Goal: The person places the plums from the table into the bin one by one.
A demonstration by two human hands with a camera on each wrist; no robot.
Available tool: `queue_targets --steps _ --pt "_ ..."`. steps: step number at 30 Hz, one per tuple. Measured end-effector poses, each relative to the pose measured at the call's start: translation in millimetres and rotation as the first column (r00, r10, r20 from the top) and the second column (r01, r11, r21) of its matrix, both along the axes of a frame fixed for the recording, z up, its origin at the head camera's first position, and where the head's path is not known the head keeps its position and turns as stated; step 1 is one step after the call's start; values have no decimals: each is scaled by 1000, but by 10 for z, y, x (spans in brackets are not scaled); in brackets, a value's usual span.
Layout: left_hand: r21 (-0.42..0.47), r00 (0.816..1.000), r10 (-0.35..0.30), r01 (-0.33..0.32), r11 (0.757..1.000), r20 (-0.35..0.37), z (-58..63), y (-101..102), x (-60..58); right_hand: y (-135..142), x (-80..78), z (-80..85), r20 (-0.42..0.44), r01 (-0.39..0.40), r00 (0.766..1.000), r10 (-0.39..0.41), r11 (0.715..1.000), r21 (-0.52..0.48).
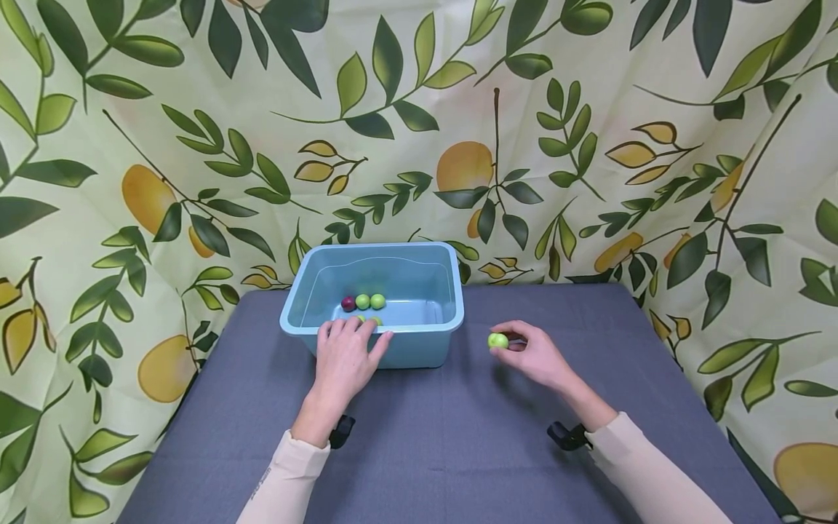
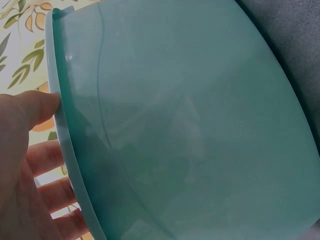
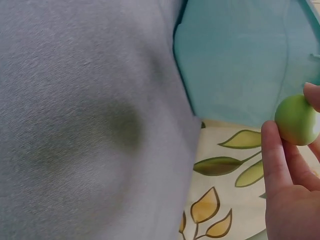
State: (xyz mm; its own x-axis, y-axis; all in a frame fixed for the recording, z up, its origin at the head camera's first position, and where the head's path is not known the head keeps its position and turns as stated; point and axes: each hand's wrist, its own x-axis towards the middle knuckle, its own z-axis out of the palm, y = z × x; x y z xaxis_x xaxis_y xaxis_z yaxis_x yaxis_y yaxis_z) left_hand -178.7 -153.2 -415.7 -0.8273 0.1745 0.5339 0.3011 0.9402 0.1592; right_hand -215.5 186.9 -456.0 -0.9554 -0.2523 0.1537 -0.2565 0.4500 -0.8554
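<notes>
A light-blue plastic basin point(image 1: 456, 320) stands on the cloth-covered table. My left hand point(image 1: 347, 362) holds its near rim, the fingers over the edge and the thumb at the rim point(image 2: 64, 125). Inside the basin lie a dark red round fruit point(image 1: 348, 304) and green ones, such as this green fruit point(image 1: 377, 301); the left hand and near wall partly hide others. To the right of the basin, above the table, my right hand point(image 1: 533, 354) pinches a small, smooth green fruit point(image 3: 297, 120) between thumb and fingers.
Dark grey-blue cloth point(image 1: 445, 444) covers the table. Behind it and at both sides hangs a pale curtain point(image 1: 419, 167) printed with leaves and orange fruit. A dark wrist strap point(image 1: 568, 435) sits on the right forearm, and another wrist strap point(image 1: 342, 431) on the left.
</notes>
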Motion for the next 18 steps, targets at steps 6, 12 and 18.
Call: queue_targets --steps 6,12,18 --pt "-3 1000 2 -2 1000 2 1 -1 -2 -44 -16 50 11 -15 1000 15 998 -58" --pt "-7 1000 0 0 1000 -6 1 -1 0 -92 -27 154 -1 -19 1000 19 997 -78" --pt "0 1000 -1 1 1000 0 0 1 -1 -125 -58 207 10 -8 1000 9 995 -99"
